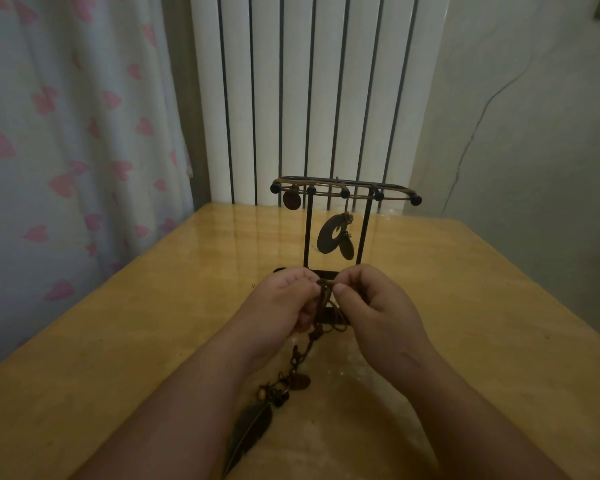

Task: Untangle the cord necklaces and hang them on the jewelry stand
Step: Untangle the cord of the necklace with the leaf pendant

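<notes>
Down at 6 o'clock, closest to the camera, a bronze feather pendant (248, 434) lies flat on the yellow wooden counter (118, 341), tip pointing toward the bottom edge. Just above it there's a little cluster of beads (274, 393) and a small round coin charm (300, 381), all strung on a chain (303, 348) that runs up toward the hands.

Both forearms come in from the bottom. The left hand (281, 303) and right hand (378, 306) meet near the middle of the view, fingers pressed together on a knotty bit of brown cord necklace (326, 289), each side pinching it between thumb and fingertips. The other fingers are curled in. More loops of the cord hang bunched between the palms, pretty hard to make out which strand is which.

Right behind the hands, toward 12 o'clock, sits the black wire jewelry stand (343, 192), its base partly hidden by the knuckles. A cord is already draped along its top bar, with a round disc pendant (291, 199) dangling at the left end and an oval ring pendant (335, 239) hanging in the middle between the uprights.

Farther back there's a white ribbed radiator (309, 81) against the wall, and at 9 o'clock a white curtain with pink hearts (66, 133).
</notes>
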The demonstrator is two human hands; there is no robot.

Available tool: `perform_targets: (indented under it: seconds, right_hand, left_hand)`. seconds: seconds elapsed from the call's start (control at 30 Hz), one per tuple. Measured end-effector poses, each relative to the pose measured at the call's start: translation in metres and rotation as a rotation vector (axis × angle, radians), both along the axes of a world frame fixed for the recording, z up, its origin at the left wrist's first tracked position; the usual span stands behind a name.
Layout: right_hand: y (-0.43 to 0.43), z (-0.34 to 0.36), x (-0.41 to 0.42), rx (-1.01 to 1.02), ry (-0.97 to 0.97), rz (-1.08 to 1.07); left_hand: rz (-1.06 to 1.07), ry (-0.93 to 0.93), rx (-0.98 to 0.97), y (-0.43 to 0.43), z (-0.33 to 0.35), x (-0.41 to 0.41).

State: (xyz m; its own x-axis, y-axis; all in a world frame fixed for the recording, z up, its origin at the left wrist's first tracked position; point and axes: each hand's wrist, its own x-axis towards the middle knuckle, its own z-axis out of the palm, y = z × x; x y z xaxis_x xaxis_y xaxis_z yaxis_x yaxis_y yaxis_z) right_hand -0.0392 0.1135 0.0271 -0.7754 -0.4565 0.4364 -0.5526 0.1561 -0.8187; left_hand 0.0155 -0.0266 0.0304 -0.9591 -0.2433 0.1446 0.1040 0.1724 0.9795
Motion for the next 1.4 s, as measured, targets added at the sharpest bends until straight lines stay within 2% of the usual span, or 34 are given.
perform_targets:
  seconds: [0.2,0.37,0.73,0.97,1.13,1.27,1.4]
  right_hand:
    - [0.0044,-0.0001,-0.0026,-0.065,-0.052,0.008]
    - [0.0037,0.0002,-0.0041,0.057,0.067,-0.042]
    - [0.0016,-0.0005,-0.0022,0.061,-0.014,0.000]
    - [0.0010,0.0018,-0.0011,-0.151,-0.294,0.074]
    - [0.0028,0.0065,0.0000,-0.283,-0.388,0.100]
    - [0.0030,0.0045,-0.0016,-0.275,-0.439,0.108]
    - [-0.0024,0.0059,-0.0034,-0.281,-0.581,0.163]
  left_hand:
    - [0.047,0.005,-0.045,-0.0015,0.0014,0.0008]
    - [0.035,0.003,-0.093,-0.0022,0.0003,0.0018]
    - [0.047,0.033,-0.114,-0.0035,-0.0043,0.0000]
    - [0.044,-0.002,-0.065,0.0009,-0.0051,-0.0026]
    - [0.055,-0.026,-0.095,0.0027,-0.0057,-0.0031]
    - [0.028,-0.024,-0.128,0.0045,-0.0062,-0.0021]
    - [0.034,-0.018,-0.136,0.0055,-0.0075,-0.0025]
